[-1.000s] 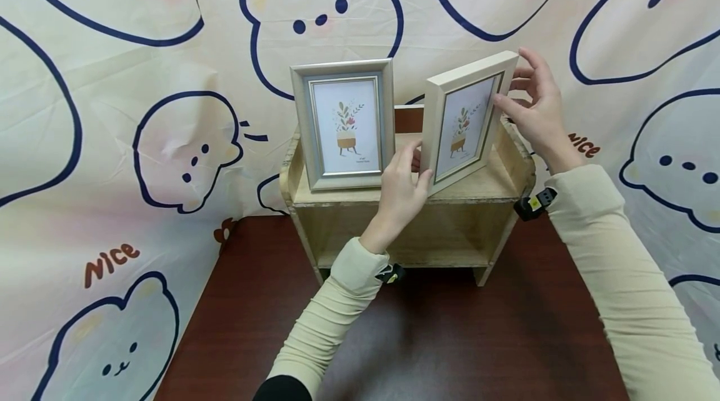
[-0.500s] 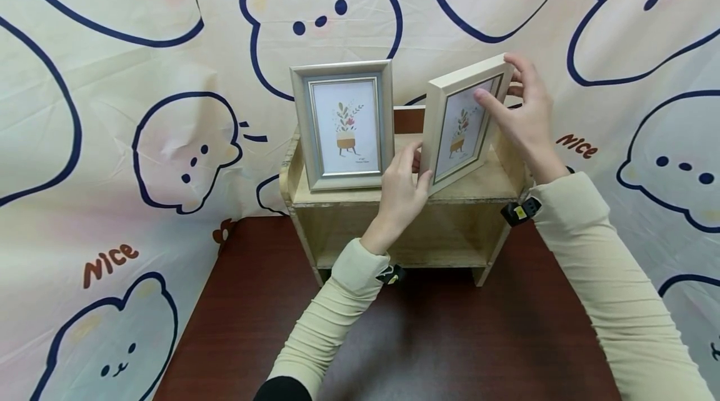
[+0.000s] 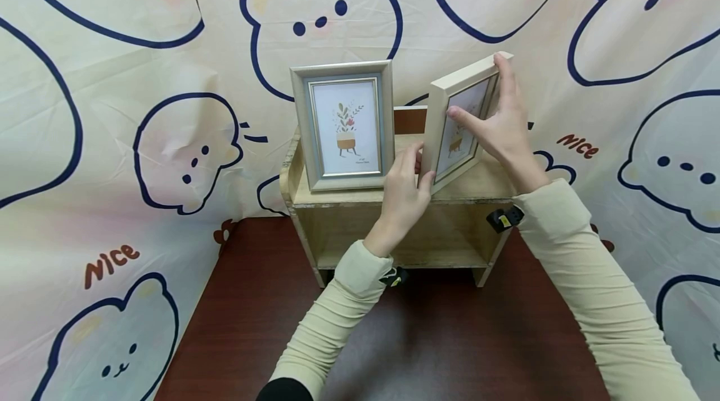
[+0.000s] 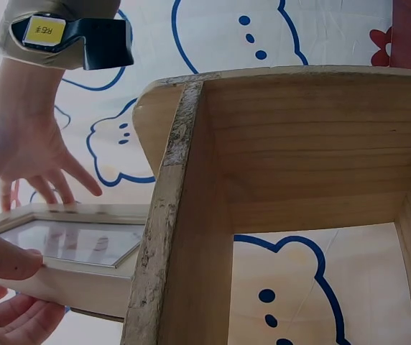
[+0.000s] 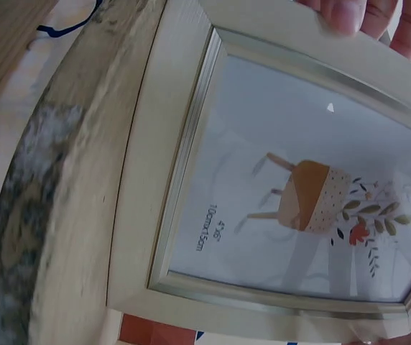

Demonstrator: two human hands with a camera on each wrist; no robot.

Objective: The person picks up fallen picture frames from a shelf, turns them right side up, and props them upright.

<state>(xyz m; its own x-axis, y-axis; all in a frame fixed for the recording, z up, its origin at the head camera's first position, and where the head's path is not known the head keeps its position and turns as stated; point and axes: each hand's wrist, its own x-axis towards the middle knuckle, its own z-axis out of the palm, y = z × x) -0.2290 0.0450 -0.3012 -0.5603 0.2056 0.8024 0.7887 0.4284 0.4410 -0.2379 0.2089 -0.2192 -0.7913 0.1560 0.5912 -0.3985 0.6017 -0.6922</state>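
Note:
A cream picture frame [image 3: 436, 129] stands turned at an angle on the right of a small wooden shelf [image 3: 495, 185]. My left hand [image 3: 404, 192] pinches its lower left edge, thumb in front and fingers behind. My right hand [image 3: 509, 132] is spread at the frame's right side; the index fingertip is at the top right corner and the thumb extends across the front of the glass. The right wrist view shows the frame's print [image 5: 306, 198], a potted plant on legs. A second, silver-grey picture frame [image 3: 387, 179] stands upright on the shelf's left.
The shelf's lower compartment [image 3: 394, 235] opens toward me. Its feet stand on a dark red-brown table [image 3: 450, 338]. A cloth with bear drawings [image 3: 185, 70] hangs close behind and at both sides.
My right hand has moved left along the frame, and its thumb has swung from the right border across the front of the picture. The frame has turned slightly; my left hand keeps its pinch.

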